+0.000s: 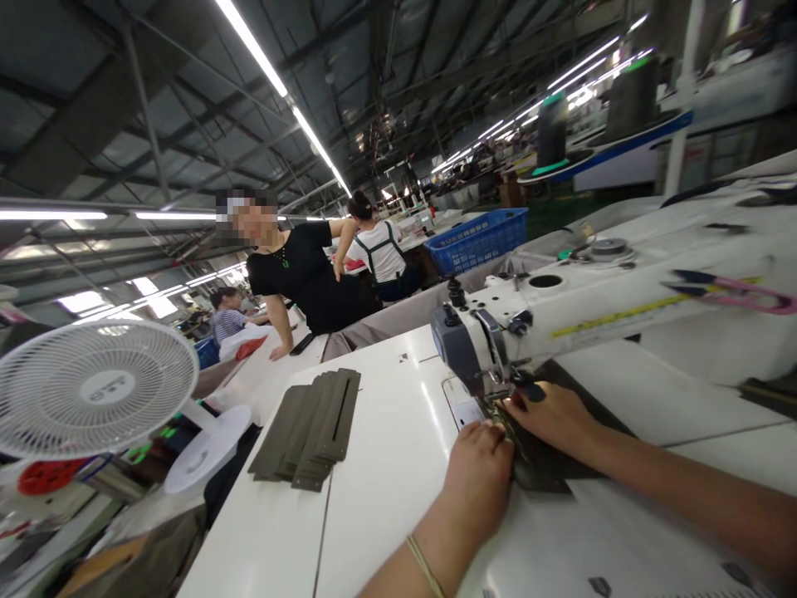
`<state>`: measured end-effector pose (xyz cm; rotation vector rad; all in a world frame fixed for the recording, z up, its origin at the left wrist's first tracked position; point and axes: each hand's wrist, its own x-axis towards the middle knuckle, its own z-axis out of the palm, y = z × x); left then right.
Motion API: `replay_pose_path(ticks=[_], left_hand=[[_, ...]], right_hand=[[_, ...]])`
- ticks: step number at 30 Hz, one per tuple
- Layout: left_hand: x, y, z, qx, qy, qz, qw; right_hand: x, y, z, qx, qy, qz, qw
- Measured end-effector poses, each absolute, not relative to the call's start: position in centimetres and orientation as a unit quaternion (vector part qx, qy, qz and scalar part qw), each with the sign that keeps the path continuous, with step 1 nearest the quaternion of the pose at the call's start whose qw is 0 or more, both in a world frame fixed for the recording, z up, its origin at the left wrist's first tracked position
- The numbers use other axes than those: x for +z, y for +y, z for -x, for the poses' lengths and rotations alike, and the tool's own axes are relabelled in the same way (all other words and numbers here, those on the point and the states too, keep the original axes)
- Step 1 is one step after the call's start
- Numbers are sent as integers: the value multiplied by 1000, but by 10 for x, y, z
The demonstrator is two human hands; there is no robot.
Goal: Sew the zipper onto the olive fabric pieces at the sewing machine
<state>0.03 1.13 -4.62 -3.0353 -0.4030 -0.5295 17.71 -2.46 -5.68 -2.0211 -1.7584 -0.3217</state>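
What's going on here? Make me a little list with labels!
Place: big sewing workshop
Left hand: closed, pressing dark fabric piece on the white table
Right hand: flat on the fabric beside the needle
Machine: white sewing machine
Nearby: stack of dark strips, white fan, blue basket
Others: a person in black leaning on a table

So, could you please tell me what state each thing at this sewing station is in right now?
left hand: fist-like, pressing the dark fabric piece flat on the table.
right hand: flat on the fabric, fingers beside the needle area.
sewing machine: fabric lies under its head; running or not cannot be told.
stack of dark strips: lying fanned, untouched.
fan: upright; spinning unclear.
blue basket: upright.
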Motion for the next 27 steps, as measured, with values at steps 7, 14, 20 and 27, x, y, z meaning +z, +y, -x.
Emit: replay_pose_path(ticks=[7,14,20,27], left_hand=[[-44,2,6,-191,-152,970,-20],[-46,-5,10,-218,-163,959,-78],[-59,-6,2,-226,-157,961,24],[-62,-1,-2,-238,-131,959,77]], right_hand=[[-68,-95,-175,-188,-803,494,277],[-56,-86,-173,-106,-813,492,292],[-71,-87,-173,-201,-809,458,308],[-83,-83,-176,-239,-804,457,298]])
